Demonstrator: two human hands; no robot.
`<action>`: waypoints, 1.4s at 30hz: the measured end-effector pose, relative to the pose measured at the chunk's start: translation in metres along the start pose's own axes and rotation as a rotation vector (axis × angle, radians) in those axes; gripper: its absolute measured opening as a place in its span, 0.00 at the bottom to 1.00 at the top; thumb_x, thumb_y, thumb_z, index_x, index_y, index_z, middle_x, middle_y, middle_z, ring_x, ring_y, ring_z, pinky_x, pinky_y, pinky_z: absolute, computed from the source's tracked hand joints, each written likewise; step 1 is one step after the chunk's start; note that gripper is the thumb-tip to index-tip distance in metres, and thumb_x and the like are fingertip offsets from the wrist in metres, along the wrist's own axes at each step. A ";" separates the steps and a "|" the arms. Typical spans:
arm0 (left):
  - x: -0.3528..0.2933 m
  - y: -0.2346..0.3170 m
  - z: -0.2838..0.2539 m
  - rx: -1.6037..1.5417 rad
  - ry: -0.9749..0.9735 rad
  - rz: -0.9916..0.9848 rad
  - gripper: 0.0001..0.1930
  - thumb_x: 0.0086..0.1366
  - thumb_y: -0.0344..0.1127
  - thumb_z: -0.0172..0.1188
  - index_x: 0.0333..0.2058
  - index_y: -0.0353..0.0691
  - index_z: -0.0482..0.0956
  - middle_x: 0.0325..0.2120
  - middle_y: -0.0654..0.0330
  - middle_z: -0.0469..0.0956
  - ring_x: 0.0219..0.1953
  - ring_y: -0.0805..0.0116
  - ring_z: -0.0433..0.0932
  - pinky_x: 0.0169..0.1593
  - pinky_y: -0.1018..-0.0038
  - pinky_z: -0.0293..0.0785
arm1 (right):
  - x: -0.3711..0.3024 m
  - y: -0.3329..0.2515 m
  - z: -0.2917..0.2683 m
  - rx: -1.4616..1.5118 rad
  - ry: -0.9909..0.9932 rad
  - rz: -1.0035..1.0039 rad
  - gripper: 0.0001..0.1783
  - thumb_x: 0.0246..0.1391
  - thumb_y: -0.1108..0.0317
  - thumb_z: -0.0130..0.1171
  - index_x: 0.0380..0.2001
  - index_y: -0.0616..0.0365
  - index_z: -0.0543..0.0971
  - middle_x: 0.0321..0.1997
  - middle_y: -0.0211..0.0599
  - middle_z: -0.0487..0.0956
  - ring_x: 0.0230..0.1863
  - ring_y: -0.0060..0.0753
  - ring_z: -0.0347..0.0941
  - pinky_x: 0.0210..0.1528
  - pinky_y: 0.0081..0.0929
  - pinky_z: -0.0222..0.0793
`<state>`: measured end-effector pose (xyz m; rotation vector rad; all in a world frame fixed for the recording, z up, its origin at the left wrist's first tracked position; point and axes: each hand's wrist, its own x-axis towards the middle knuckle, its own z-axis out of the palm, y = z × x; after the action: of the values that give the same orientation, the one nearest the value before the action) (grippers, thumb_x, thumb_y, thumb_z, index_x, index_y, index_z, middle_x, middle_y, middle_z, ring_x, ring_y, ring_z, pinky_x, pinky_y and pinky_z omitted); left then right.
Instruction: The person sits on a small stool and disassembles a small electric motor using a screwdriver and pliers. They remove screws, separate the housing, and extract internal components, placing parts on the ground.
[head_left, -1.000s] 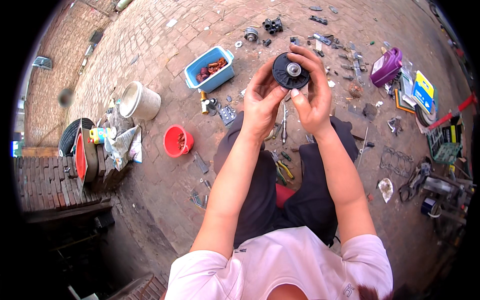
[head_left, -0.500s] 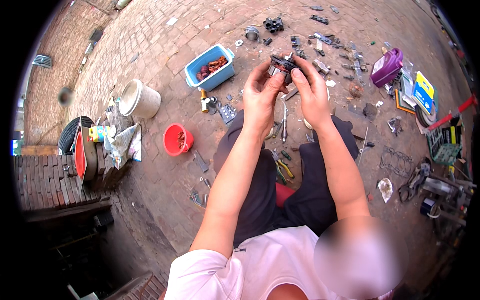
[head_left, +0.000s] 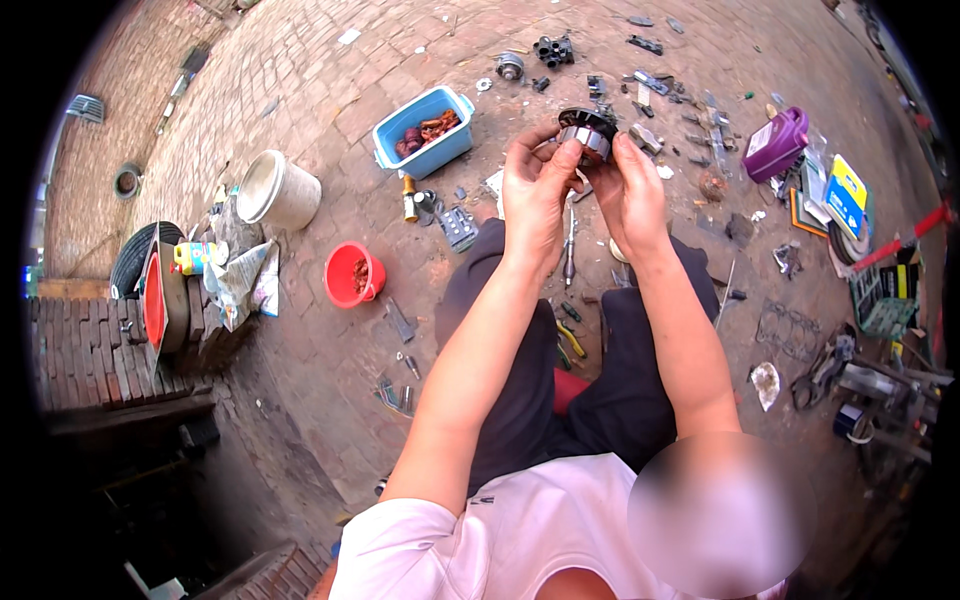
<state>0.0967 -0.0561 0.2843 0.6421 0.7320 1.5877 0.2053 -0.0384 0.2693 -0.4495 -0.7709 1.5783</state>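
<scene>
Round black part [head_left: 590,124] is flipped vs 1 s ago: flat face and hub have rotated out of sight, side now toward the camera, silver band [head_left: 583,139] and reddish section showing. Left hand [head_left: 537,200] thumb now lies against the band. Right hand [head_left: 637,200] fingers have dropped from over the far edge to the right side. Camera view has shifted slightly.

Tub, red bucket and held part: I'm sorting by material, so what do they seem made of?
Tub: likely plastic, smooth and evenly blue, with moulded-looking end handles.
Red bucket: probably plastic too, with a smooth, evenly coloured wall.
Held part: its silvery side shines, suggesting bare metal; its dark top could be plastic or painted metal.
</scene>
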 end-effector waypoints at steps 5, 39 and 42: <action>0.000 0.002 -0.001 -0.018 0.042 -0.086 0.18 0.67 0.47 0.53 0.43 0.36 0.71 0.33 0.60 0.74 0.31 0.72 0.73 0.35 0.73 0.72 | 0.001 0.000 0.002 -0.020 0.041 0.021 0.18 0.67 0.60 0.42 0.47 0.65 0.71 0.44 0.38 0.76 0.42 0.27 0.73 0.47 0.26 0.69; 0.006 0.009 -0.002 -0.355 -0.208 -0.368 0.29 0.61 0.40 0.53 0.55 0.24 0.59 0.53 0.38 0.62 0.41 0.58 0.64 0.45 0.70 0.65 | -0.266 0.154 -0.305 -1.452 0.842 0.529 0.20 0.45 0.58 0.66 0.37 0.61 0.76 0.41 0.46 0.76 0.48 0.48 0.72 0.49 0.40 0.69; 0.007 0.002 0.001 -0.286 -0.164 -0.390 0.31 0.59 0.42 0.53 0.56 0.27 0.60 0.53 0.36 0.63 0.44 0.54 0.66 0.46 0.69 0.66 | -0.251 0.178 -0.309 -1.557 0.750 0.694 0.23 0.43 0.59 0.67 0.40 0.60 0.74 0.46 0.47 0.73 0.53 0.50 0.67 0.52 0.42 0.67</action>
<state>0.0950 -0.0494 0.2864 0.3853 0.4620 1.2324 0.3291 -0.2189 -0.1080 -2.4600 -1.1611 0.8837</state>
